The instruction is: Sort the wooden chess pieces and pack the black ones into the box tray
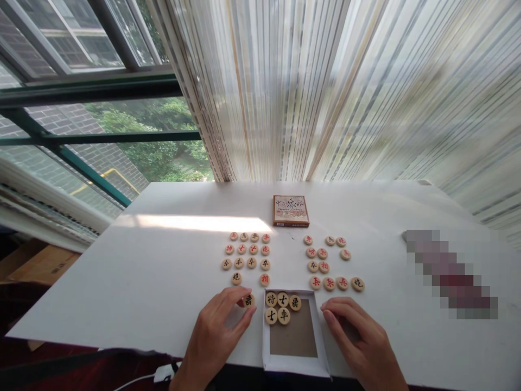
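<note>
A round wooden Chinese chess piece [248, 300] with a black character is pinched between the thumb and fingers of my left hand [215, 331], just left of the shallow white box [293, 364]. Inside that box, several black-lettered pieces [284, 316] lie face up in its upper left part, and its brown bottom shows below them. My right hand [362, 339] rests beside the box's right edge, fingers curled and the tips of thumb and forefinger together. No piece shows between them. Whether they touch the box I cannot tell.
Beyond the box, red and black pieces stand in rows, one group on the left [251, 263] and a looser group on the right [329, 282]. Farther back lies a printed Chinese chess box lid [290, 210]. A pixelated object [451, 274] lies at right on the white table [163, 293].
</note>
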Motion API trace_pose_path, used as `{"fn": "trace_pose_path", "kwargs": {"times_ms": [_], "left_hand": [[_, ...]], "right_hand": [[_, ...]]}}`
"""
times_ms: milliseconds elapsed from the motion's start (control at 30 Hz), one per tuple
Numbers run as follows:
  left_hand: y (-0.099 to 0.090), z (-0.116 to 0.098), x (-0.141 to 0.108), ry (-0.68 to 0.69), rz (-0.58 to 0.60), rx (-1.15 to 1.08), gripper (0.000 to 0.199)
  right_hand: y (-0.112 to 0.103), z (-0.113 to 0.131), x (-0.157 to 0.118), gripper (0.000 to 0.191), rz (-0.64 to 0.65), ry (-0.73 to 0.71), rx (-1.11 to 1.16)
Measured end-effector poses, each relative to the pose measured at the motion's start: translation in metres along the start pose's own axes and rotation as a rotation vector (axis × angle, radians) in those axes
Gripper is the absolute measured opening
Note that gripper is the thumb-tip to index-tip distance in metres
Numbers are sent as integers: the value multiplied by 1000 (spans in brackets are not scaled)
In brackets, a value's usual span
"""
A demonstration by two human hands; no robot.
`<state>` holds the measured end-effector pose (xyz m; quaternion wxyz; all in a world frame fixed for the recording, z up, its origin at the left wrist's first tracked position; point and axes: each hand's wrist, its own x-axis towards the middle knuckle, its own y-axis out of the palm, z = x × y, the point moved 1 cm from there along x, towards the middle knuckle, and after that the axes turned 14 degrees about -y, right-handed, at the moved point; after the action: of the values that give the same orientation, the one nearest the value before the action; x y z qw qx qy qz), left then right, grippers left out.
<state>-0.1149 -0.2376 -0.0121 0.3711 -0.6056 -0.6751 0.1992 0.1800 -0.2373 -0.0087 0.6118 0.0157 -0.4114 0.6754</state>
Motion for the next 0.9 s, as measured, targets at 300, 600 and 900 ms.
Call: {"fn": "trace_pose_path", "kwargs": {"times_ms": [300, 600, 900], "left_hand": [[10, -37, 17, -53, 52, -334, 25], [24, -54, 21, -22, 121, -547, 20], [24, -61, 21, 39, 105, -602, 17]], "right_hand": [[-3, 3, 4, 13, -41, 9, 23], [5, 28, 28, 15, 16, -2, 218], [24, 41, 49, 18, 109, 233, 601]]}}
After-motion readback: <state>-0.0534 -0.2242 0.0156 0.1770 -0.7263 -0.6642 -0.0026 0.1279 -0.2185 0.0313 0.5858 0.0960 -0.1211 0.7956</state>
